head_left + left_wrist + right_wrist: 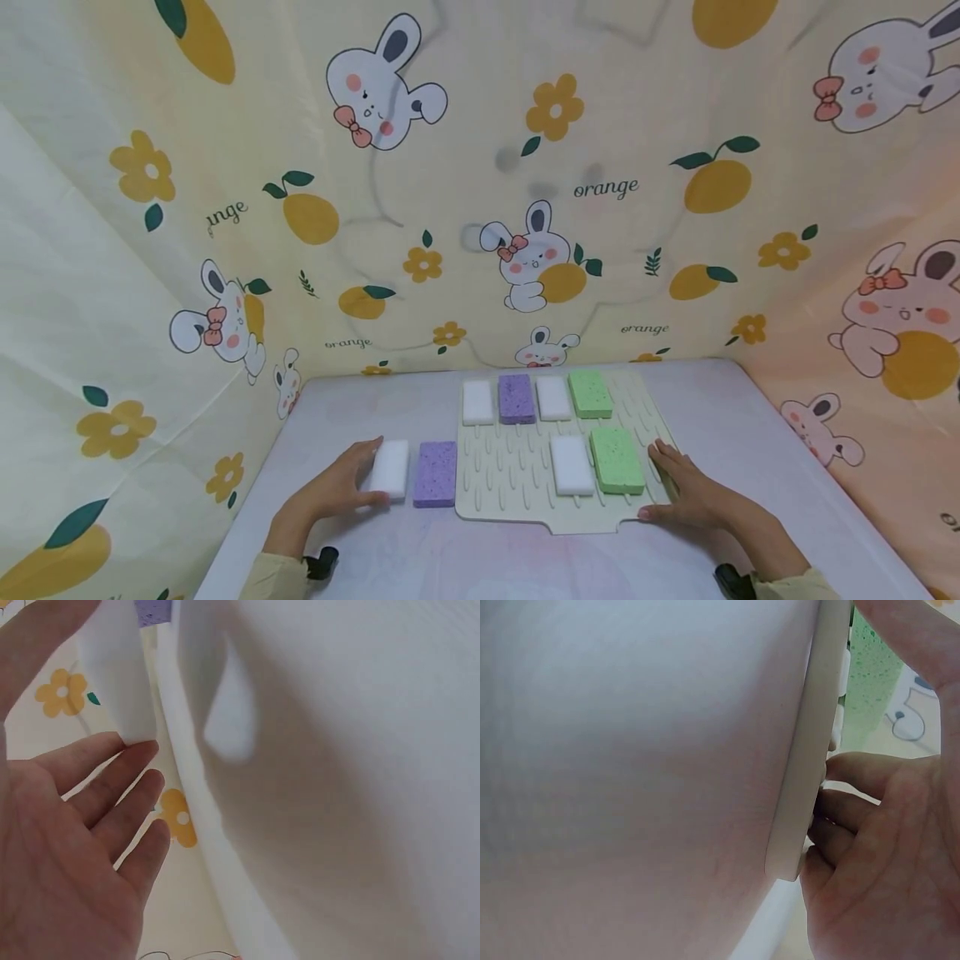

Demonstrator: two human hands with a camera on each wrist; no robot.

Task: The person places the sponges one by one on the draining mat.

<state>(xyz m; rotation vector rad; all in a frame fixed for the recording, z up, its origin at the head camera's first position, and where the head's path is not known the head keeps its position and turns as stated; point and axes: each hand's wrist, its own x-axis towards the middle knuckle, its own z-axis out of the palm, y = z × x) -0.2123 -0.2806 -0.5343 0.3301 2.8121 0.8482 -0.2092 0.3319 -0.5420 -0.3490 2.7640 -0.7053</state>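
Left hand (330, 492) rests on a white sponge (391, 468) — fingers relaxed, seemingly touching only. Right hand (690, 493) lies flat on the mat (510, 483) edge.

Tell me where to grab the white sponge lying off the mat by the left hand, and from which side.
Take the white sponge across its two long sides, from above. It lies flat; the left hand already touches its left side, and the purple sponge sits close on the right, so probably ease it leftward first.
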